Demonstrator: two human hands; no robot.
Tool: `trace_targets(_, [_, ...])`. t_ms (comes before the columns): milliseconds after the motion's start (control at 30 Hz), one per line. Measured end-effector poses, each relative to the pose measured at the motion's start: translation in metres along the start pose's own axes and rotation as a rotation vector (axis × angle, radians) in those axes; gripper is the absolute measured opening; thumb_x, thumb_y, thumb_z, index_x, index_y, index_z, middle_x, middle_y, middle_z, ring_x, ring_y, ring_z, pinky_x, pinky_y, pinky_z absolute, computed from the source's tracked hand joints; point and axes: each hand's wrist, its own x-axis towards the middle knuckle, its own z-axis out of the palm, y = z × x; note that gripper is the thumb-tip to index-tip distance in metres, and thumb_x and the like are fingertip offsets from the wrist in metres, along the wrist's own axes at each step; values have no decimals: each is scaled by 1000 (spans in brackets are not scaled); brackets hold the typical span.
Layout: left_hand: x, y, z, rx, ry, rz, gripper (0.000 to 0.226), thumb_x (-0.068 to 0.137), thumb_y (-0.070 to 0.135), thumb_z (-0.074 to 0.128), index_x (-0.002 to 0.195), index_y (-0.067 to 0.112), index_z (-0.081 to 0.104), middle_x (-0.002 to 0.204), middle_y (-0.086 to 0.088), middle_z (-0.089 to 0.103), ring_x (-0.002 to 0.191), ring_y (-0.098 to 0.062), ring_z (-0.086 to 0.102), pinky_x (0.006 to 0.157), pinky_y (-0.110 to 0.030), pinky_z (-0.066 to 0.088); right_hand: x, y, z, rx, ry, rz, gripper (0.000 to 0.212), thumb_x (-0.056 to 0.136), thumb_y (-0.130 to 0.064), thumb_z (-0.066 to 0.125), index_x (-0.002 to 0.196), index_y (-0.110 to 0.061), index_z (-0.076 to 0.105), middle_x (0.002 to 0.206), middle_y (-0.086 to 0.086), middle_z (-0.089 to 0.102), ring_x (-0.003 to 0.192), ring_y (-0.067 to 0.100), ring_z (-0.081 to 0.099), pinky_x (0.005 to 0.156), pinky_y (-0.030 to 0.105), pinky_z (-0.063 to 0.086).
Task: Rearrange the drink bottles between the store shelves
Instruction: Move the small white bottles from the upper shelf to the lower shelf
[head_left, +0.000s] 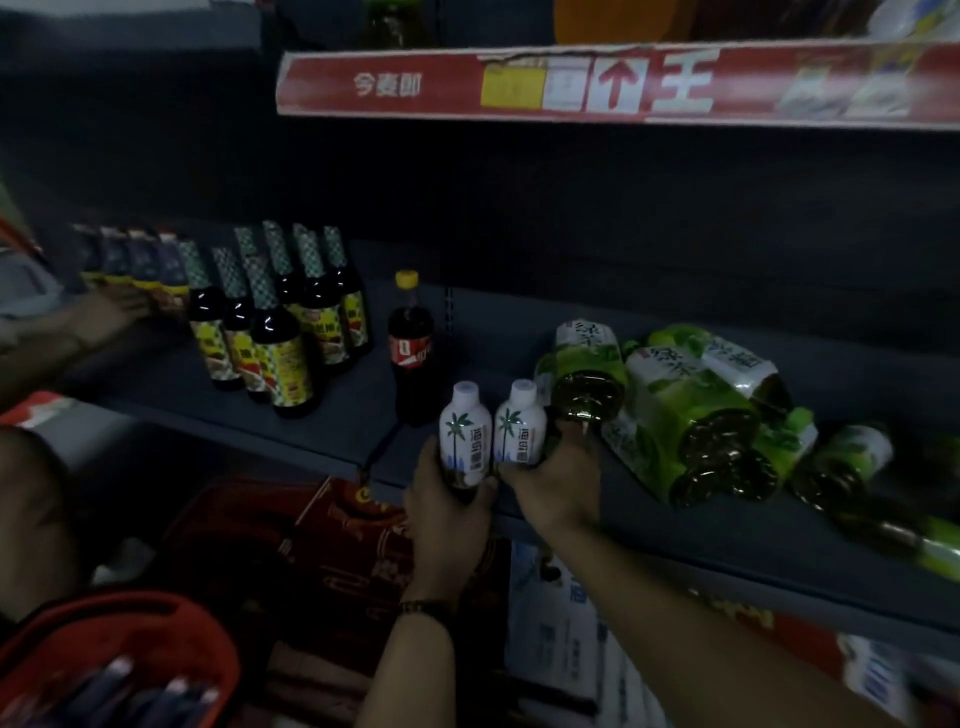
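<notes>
My left hand (449, 512) grips a white bottle with a palm tree print (464, 431) at its base, upright over the front edge of the dark shelf (322, 410). My right hand (558, 483) grips a second, matching white bottle (519, 426) right beside it. A cola bottle with a yellow cap (410, 343) stands just behind them. Wrapped packs of green tea bottles (691, 410) lie on their sides to the right, close to my right hand's fingers.
Several dark bottles with checkered necks (275, 322) stand at the shelf's left. Another person's hand (111, 309) reaches into small bottles (135, 265) at far left. A red basket (124, 660) sits at bottom left. Boxes (332, 551) fill the space below. A red price strip (618, 83) edges the upper shelf.
</notes>
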Motion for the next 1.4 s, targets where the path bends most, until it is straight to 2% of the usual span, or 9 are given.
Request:
trace_targets(133, [14,-13,3,38,-40,-43,80,87,46,82,156,41,41,140,18,67,131,-12,64,113,-56,48,9,2,7,-10,-20,-37,64,70,-29,90,126,-22,60,129,7,55,113,28,62,86,37,54])
trace_targets(267, [13,4,2,187,13,-116,78,87,41,85,153,24,47,140,0,55,132,-16,46,118,-49,37,13,6,5,37,-30,-16,57,66,-31,91,110,-25,57,119,2,63,98,20,65,78,30,52])
trace_targets(467, [21,-5,-8,-29,-54,-115,60,87,39,83,139,28,56,132,3,69,122,-18,68,104,-51,58,18,9,0,86,-175,-41,68,66,-41,97,115,-25,53,100,-14,71,84,0,68,65,18,53])
trace_targets(667, [17,-1,-11,-111,-72,-98,50,93,27,81,137,19,57,129,-1,72,119,-20,71,103,-54,58,26,12,-16,65,-377,-91,74,57,-52,98,121,-33,64,107,-9,78,92,14,76,77,47,66])
trace_targets(833, [-10,25,-28,-55,-258,-111,36,96,12,79,125,25,62,120,6,73,112,-9,71,83,-12,57,7,19,-60,61,-490,-122,71,61,-47,98,125,-38,69,115,-14,78,105,8,74,95,45,62])
trace_targets(933, [-41,50,-34,-34,-294,-73,31,96,15,79,118,30,62,114,12,72,95,12,70,72,-6,53,-20,23,-98,86,-526,-117,63,67,-39,99,121,-43,67,116,-16,78,106,5,74,97,43,62])
trace_targets(1067, [-75,101,-34,-85,-371,-41,32,100,27,75,126,41,64,115,19,77,103,11,70,87,-14,57,-52,8,-166,113,-523,-127,76,66,-45,100,133,-33,66,120,-15,77,106,3,74,95,37,63])
trace_targets(1267, [-105,209,-21,-122,-454,136,49,92,22,83,134,38,63,116,20,78,105,1,74,81,-16,58,-88,-39,-284,160,-376,-238,54,79,-24,94,126,-26,67,107,-11,81,93,8,78,75,28,64])
trace_targets(1400, [-112,293,-14,-96,-447,301,58,79,11,93,129,28,69,106,13,82,95,-5,78,74,-20,62,-103,-73,-354,212,-211,-342,52,81,-21,92,126,-31,67,112,-6,80,100,14,78,85,42,66])
